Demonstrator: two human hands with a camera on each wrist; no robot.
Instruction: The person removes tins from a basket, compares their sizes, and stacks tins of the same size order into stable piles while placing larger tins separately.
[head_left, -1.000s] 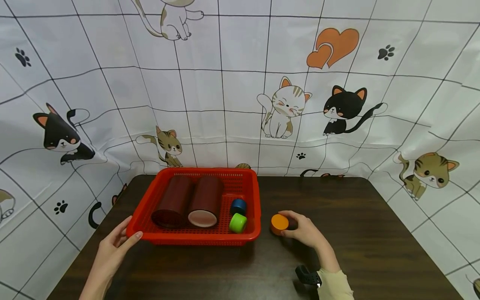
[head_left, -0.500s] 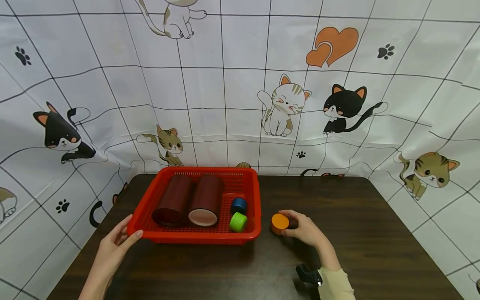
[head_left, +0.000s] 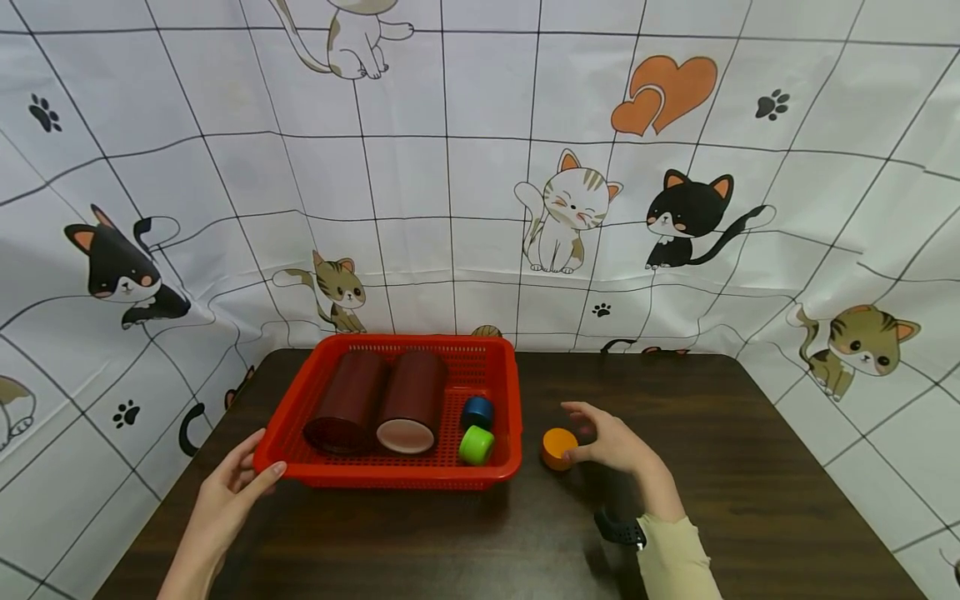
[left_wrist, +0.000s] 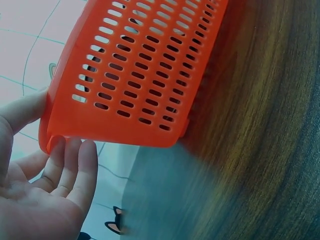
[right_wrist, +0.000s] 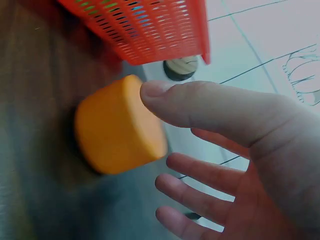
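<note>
Fingers of the right hand (head_left: 611,443) have lifted off the far side of the short orange cylinder (head_left: 558,448), which stays on the wood-grain tabletop (head_left: 450,550) just right of the red perforated basket (head_left: 390,477). I read that hand as loosely spread, holding nothing; thumb contact I cannot confirm. Expect a light, stiff, smooth part; grip it across the curved wall, thumb opposing fingers. The left hand (head_left: 225,500) pinches the basket's near-left corner. The basket's right wall obstructs leftward travel; blue (head_left: 477,412), green (head_left: 476,446) and two maroon cylinders (head_left: 412,392) lie inside.
</note>
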